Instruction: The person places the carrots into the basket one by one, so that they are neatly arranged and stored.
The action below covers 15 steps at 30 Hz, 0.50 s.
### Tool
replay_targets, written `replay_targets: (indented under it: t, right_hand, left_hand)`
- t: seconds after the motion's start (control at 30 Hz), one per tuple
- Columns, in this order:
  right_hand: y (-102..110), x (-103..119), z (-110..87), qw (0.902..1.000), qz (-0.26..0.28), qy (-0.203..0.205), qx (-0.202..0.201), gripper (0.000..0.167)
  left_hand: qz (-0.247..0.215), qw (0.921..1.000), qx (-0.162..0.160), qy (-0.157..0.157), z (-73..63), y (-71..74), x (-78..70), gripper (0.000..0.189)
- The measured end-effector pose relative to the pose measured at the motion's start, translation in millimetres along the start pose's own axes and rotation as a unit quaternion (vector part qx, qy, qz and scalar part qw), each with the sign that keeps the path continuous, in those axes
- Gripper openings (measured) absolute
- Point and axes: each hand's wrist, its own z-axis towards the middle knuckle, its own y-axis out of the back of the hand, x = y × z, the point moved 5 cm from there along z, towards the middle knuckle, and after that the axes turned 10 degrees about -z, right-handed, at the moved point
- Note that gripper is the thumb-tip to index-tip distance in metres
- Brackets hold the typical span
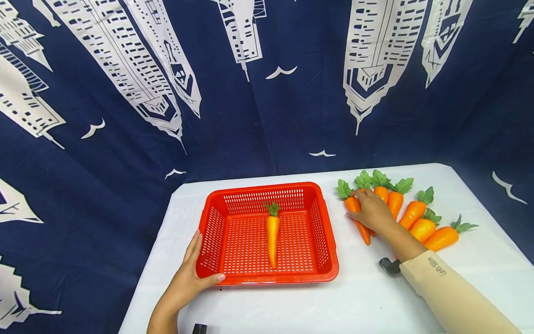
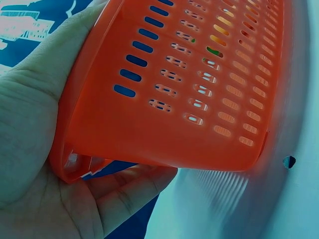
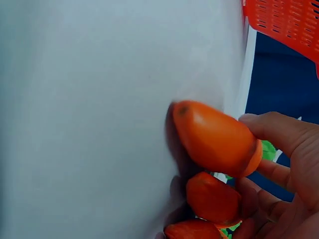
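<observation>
A red plastic basket [image 1: 277, 279] with slotted walls sits on the table, and one orange carrot [image 1: 273, 239] with green leaves lies inside it. My left hand [image 1: 187, 283] grips the basket's near left corner, thumb on the front rim and fingers along the left side. Over to the right, my right hand [image 1: 372, 212] holds the leftmost carrot [image 3: 214, 139] of a group between thumb and fingers. Its tip points toward the wrist camera. Two more carrots lie close beside it, one of them a darker orange carrot [image 3: 213, 198], partly behind the fingers.
Several other leafy carrots, such as the rightmost carrot [image 1: 442, 238], fan out beyond and beside the right forearm. A white cloth covers the table [image 1: 267, 311]. Behind it hangs a dark blue curtain [image 1: 258, 130] printed with white buildings and birds.
</observation>
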Motion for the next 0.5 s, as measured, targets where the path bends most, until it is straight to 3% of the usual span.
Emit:
replay_targets:
  t: [0.23, 0.5]
  right_hand:
    - [1.1, -4.8, 1.6, 0.9978, 0.065, -0.004, 0.008, 0.057]
    - [8.0, -8.4, 1.5, 0.9809, 0.19, -0.028, 0.03, 0.06]
  left_hand:
    - [0.0, 1.0, 0.0, 0.0, -0.1, -0.4, 0.3, 0.125]
    - [0.003, 1.0, 0.0, -0.003, -0.1, 0.0, -0.1, 0.125]
